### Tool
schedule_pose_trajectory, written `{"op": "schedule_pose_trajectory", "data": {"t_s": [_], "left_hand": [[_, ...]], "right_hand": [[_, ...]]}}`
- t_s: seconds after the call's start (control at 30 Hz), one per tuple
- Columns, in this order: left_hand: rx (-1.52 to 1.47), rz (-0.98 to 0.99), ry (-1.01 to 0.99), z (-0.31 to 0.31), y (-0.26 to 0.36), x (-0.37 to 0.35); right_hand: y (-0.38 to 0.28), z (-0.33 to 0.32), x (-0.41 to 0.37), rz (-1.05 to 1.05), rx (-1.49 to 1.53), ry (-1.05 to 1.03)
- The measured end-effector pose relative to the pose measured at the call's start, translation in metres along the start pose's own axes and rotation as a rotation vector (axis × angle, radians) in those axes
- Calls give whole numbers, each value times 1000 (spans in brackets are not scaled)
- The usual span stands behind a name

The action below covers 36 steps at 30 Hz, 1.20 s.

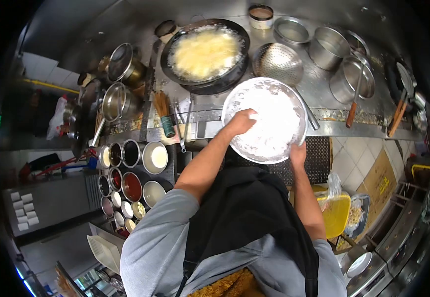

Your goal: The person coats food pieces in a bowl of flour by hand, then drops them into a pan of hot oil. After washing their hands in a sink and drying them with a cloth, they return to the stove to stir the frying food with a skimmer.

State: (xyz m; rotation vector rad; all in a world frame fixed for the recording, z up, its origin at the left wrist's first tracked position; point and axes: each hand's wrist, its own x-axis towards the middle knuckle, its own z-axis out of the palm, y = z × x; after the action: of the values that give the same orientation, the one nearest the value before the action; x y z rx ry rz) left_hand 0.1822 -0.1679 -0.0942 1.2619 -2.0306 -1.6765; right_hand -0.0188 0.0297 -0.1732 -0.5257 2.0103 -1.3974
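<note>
Left of the left hand, a cluster of round seasoning tins [132,174] sits well apart from the work, and a bundled brush [165,115] lies on the steel tabletop [323,86] just beside the forearm. Beyond the left hand, a wok [205,52] is full of pale yellow, foaming oil. The left hand [242,122] is down inside the metal bowl [274,81] with its fingers curled into the white powder [276,121]. Whether they enclose anything cannot be told. The bowl is between the two hands, at the near edge of the tabletop and partly over it. The right hand [298,154] is clamped on the near rim with the fingers wrapped over the edge. The two hands are apart. A perforated strainer [278,62] lies just past the bowl, and two empty steel pots [341,62] stand beyond the right hand. The bowl appears to be thin, stiff steel with smooth walls, so it is probably light in itself. Its loose contents would likely shift when it is tilted. The rolled rim is the best place to take hold of it, preferably at opposite sides. A powdered palm may slip on the metal.
</note>
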Motion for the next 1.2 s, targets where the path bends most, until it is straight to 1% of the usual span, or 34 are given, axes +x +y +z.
{"op": "schedule_pose_trajectory", "data": {"t_s": [0.07, 0.1, 0.17, 0.2, 0.23, 0.27, 0.3, 0.33, 0.37, 0.43, 0.47, 0.5, 0.53, 0.57, 0.6, 0.63, 0.67, 0.7, 0.73, 0.8, 0.87, 0.9, 0.93, 0.97, 1.0, 1.03, 1.1, 1.17, 1.2], "left_hand": [[83, 103, 17, -8, 24, -6], [83, 101, 29, -18, 34, -7], [40, 198, 55, -35, 60, -10], [132, 183, 109, -52, 92, -21], [111, 243, 159, -66, 91, -14], [7, 206, 157, -84, 101, -14], [123, 219, 185, -107, 109, -13], [269, 223, 233, -127, 130, -23], [273, 199, 243, -149, 132, -20], [432, 174, 337, -188, 119, -4], [556, 199, 333, -211, 98, 13], [623, 97, 328, -225, 96, 17], [839, 102, 381, -242, 63, 40], [893, 82, 376, -255, 44, 52], [965, 36, 426, -259, 34, 56], [1078, 100, 463, -264, 26, 60], [1148, 136, 577, -266, 16, 63], [1217, 170, 696, -265, 13, 64], [1213, 171, 689, -257, 24, 59], [1064, 390, 886, -236, 48, 42], [672, 437, 857, -189, 62, 31], [590, 345, 834, -153, 77, 20], [531, 367, 657, -127, 75, 18], [405, 417, 544, -97, 54, 30], [363, 173, 400, -64, 51, 31], [464, 144, 225, -42, 40, 40], [537, -70, 148, 4, 32, 53], [522, -243, 76, 31, 29, 60], [531, -228, 94, 38, 30, 56]], "right_hand": [[13, 0, 6, 17, -20, 8], [8, -1, 4, 30, -27, 7], [4, 1, 0, 39, 74, 2], [-6, 1, -3, 37, 73, -4], [-18, -1, -8, 52, 24, 2], [-25, 0, -11, 67, -26, 8], [-18, 0, -9, 69, -28, 6], [-2, -2, -2, 34, -26, -4], [8, -2, 2, -2, -24, -12], [-4, 0, 0, 34, -34, 9], [-4, 0, -1, 28, -16, -8], [-2, -2, -3, 25, 2, -18], [-5, -3, -5, 18, -16, -9], [-11, -2, -7, 10, -36, 0], [-13, -1, -7, 16, -62, 15], [-12, -1, -5, 21, -58, 23], [-10, -1, -5, 26, -56, 33], [-11, 0, -6, 32, -54, 39], [-10, -1, -5, 36, -58, 44], [-7, 0, -4, 38, -42, 29], [-5, 0, -4, 43, -52, 37], [-4, 0, -3, 46, -64, 46], [1, 1, -1, 39, -63, 38], [9, 0, 2, 13, -28, 29], [13, -1, 3, -12, 5, 20], [11, -2, 3, -20, 5, 13], [6, -2, 1, -10, -38, 5], [6, -2, 3, -8, -39, -1], [5, -2, 2, 2, -38, -1]]}}
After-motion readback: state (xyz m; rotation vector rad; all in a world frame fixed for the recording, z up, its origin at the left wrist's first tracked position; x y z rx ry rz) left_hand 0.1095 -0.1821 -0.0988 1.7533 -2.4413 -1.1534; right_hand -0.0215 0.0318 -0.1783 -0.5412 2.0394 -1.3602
